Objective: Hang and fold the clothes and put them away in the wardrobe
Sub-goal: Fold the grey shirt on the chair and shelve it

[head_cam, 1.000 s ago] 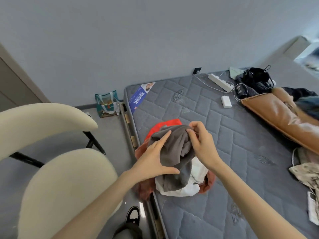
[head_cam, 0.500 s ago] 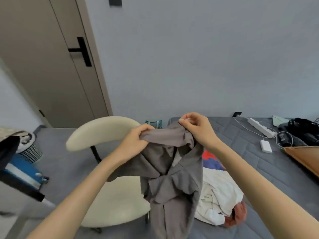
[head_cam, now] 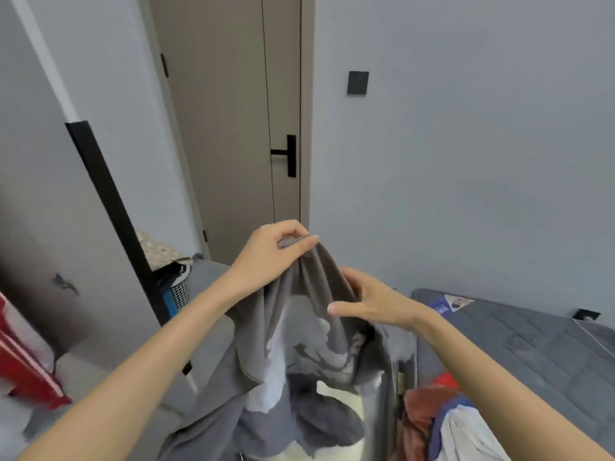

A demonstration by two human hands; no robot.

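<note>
Head view: the left hand [head_cam: 276, 254] holds a grey shirt [head_cam: 299, 344] up in front of the person. Its grip is closed, thumb and curled fingers pinching a bunch of cloth at the top edge. The right hand [head_cam: 376, 304] is lower and just beside it. Its grip is slack, thumb stretched out and fingers laid long against a fold, though whether the fingertips catch any cloth behind the fold is hidden. The shirt hangs free from the left hand, crumpled and twisted, with a pale print on its front. Its lower part drapes down over a white chair [head_cam: 336, 392].

By this view the task is at an early step. The shirt is lifted but neither spread flat, folded nor hung, and no hanger shows. A pile [head_cam: 442, 417] of clothes waits on the bed [head_cam: 532, 344] at the near corner, unfolded.

Counted: two hands, one shirt in hand, and one pile showing four colours of cloth, which are rust, red, blue and white. A red garment [head_cam: 26, 367] lies apart at the left edge. Behind are one door [head_cam: 233, 128] and one basket [head_cam: 178, 291] with patterned cloth heaped on it.
</note>
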